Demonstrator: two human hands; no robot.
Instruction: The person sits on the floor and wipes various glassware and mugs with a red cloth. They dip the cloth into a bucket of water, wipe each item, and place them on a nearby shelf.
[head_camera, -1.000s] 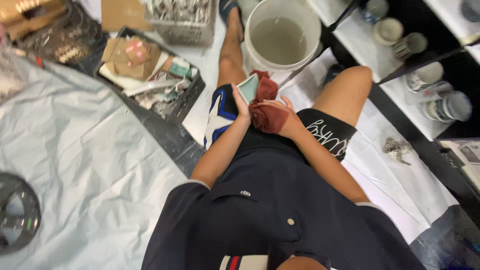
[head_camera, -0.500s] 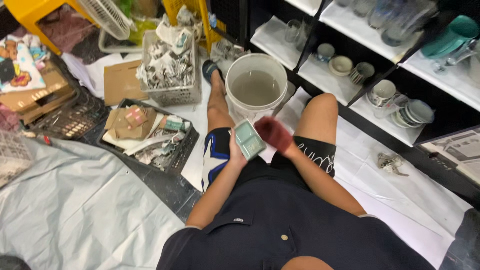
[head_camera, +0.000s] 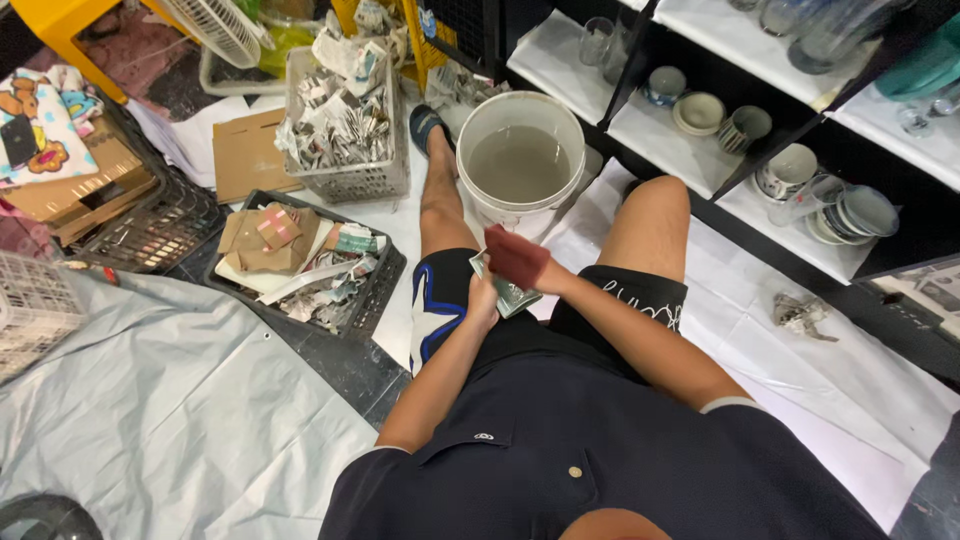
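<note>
Crates (head_camera: 300, 265) crowd the floor's left edge. Left hand (head_camera: 484, 296) has fingers clamped under a green dish (head_camera: 508, 296) over the lap; right hand (head_camera: 530, 270) presses a red cloth (head_camera: 512, 254) onto it. Bucket (head_camera: 520, 165) stands just beyond, between the legs.

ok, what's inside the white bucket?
The white bucket holds murky grey water, filling it partway. Nothing floats on the surface. The water is too cloudy to see the bottom, so anything sunk there is hidden.

Head camera, steeply down, close
</note>
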